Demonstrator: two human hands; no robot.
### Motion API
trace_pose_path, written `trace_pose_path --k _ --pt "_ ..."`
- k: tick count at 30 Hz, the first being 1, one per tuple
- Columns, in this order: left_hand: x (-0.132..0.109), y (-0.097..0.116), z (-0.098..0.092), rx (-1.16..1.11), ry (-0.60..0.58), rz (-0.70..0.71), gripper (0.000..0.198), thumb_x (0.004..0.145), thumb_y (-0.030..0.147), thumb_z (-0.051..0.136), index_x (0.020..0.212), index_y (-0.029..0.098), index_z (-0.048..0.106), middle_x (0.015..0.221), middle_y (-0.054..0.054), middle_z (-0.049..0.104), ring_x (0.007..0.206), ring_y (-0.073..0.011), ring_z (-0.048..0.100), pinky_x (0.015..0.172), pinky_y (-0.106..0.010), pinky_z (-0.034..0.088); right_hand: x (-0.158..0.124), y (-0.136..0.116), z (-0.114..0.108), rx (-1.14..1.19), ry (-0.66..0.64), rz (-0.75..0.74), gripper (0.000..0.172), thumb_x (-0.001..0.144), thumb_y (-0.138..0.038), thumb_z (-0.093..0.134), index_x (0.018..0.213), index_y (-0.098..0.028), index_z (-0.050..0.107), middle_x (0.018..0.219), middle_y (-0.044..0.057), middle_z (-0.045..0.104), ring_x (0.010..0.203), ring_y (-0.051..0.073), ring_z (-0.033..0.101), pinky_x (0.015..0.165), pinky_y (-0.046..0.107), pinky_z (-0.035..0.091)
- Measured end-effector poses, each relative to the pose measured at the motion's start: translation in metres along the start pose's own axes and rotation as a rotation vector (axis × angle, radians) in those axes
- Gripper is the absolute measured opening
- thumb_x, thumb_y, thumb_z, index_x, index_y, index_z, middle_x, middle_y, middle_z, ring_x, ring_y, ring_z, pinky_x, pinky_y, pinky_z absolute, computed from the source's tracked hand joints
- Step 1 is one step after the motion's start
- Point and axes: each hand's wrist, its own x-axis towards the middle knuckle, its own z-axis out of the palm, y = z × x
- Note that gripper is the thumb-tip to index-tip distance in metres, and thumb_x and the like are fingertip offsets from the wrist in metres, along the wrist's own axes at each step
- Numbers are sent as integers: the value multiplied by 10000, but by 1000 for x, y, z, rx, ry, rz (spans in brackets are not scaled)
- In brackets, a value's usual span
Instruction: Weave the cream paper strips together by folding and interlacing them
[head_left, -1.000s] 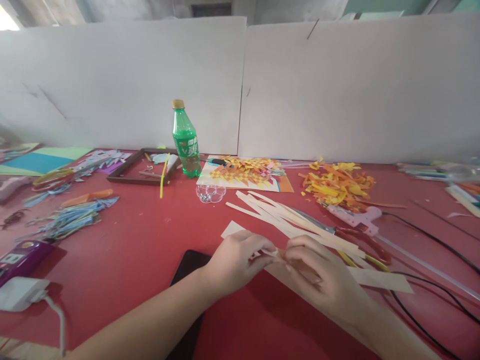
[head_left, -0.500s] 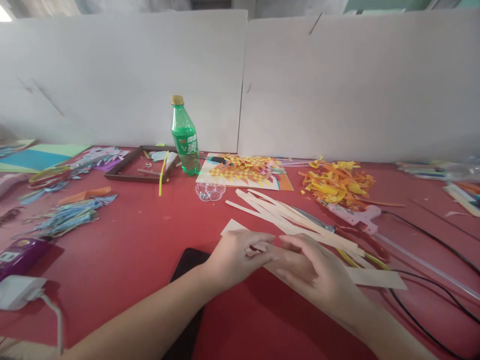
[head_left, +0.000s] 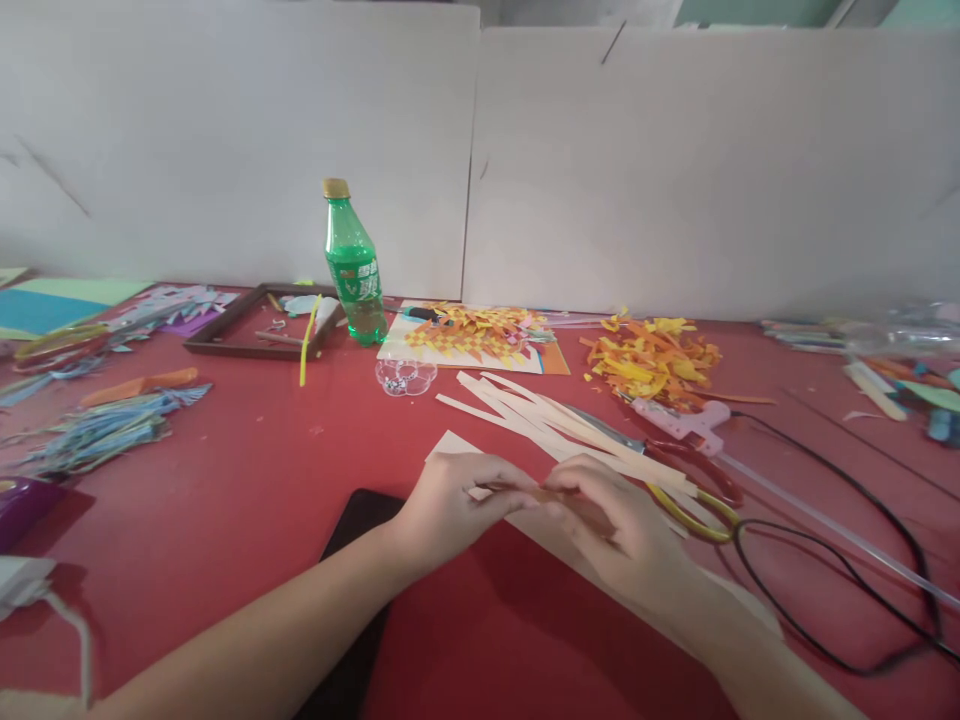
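My left hand (head_left: pixel 450 510) and my right hand (head_left: pixel 615 520) meet above the red table, thumbs and forefingers pinched nearly tip to tip. Between them is a strip of paper (head_left: pixel 577 505), brownish in the shade and largely covered by the fingers. Beneath both hands a cream paper strip (head_left: pixel 555 548) runs slantwise from upper left to lower right. Just beyond lies a loose bundle of narrow cream paper strips (head_left: pixel 540 420). Scissors (head_left: pixel 694 515) with red and yellow handles lie partly under that bundle. A black phone (head_left: pixel 360 520) is under my left forearm.
Behind stand a green bottle (head_left: pixel 354 270), a clear flower-shaped dish (head_left: pixel 405 377) and a brown frame (head_left: pixel 255 350). Orange and yellow paper scraps (head_left: pixel 652 360) lie right of a woven paper piece (head_left: pixel 472 333). A pink glue gun (head_left: pixel 682 420) trails a black cord (head_left: pixel 810 625).
My fingertips have come closer together, the right thumb and forefinger closing into a pinch. The whole view has shifted slightly, so the table's things appear further left.
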Motion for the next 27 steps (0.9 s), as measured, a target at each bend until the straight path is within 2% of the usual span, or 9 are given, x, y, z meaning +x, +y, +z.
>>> trace_pose_path --k 6,10,12,16,19,21,23,25,27 --pt "0 2 1 -61 16 -75 99 783 253 719 848 184 749 842 -39 775 775 -163 723 692 -221 568 -2 0 1 -93 40 -42 91 927 -206 518 957 -205 603 813 38 664 730 168 618 655 286 477" --pt "0 -2 2 -37 66 -154 318 729 283 766 1029 194 710 941 -49 769 867 -186 720 727 -247 590 -1 4 1 -193 103 -138 91 916 -170 528 941 -206 607 801 36 674 735 174 618 666 300 473" --pt "0 -4 2 -34 76 -161 339 747 278 748 1071 191 699 947 -51 770 872 -186 721 741 -253 593 0 6 0 -230 125 -163 85 913 -164 535 924 -205 609 793 37 676 740 180 616 684 318 478" --pt "0 -2 3 -6 79 -113 147 802 286 694 897 190 750 858 -37 777 773 -170 726 712 -243 587 0 0 -3 -329 209 -228 114 884 -146 577 955 -215 633 846 57 689 820 217 627 786 394 481" --pt "0 -2 3 4 172 -116 149 797 321 699 849 193 755 812 -37 772 723 -171 716 665 -246 578 -5 -13 -1 -344 320 -299 250 816 -100 643 1021 -243 638 893 66 683 853 240 630 818 424 478" --pt "0 -3 2 -37 239 -154 180 779 346 716 859 189 753 785 -42 766 706 -173 711 641 -247 574 -10 -23 4 -186 237 -354 292 798 -62 643 1029 -239 624 841 49 675 781 209 631 751 369 510" --pt "0 -3 2 -120 268 -177 198 766 356 729 865 186 748 769 -42 759 709 -172 711 643 -247 577 -12 -29 12 11 142 -265 207 829 -80 608 977 -223 620 776 34 661 696 172 619 659 308 522" --pt "-1 -2 1 -215 268 -178 203 756 359 739 844 176 741 756 -44 754 699 -172 712 639 -251 584 -11 -29 19 187 63 -13 44 869 -192 591 879 -214 628 696 14 630 569 134 569 547 266 494" --pt "-3 1 2 -289 233 -170 202 752 353 744 814 162 733 753 -53 755 688 -175 714 636 -260 593 -7 -26 24 403 35 224 131 882 -325 587 896 -208 644 707 18 643 567 128 576 507 243 477"
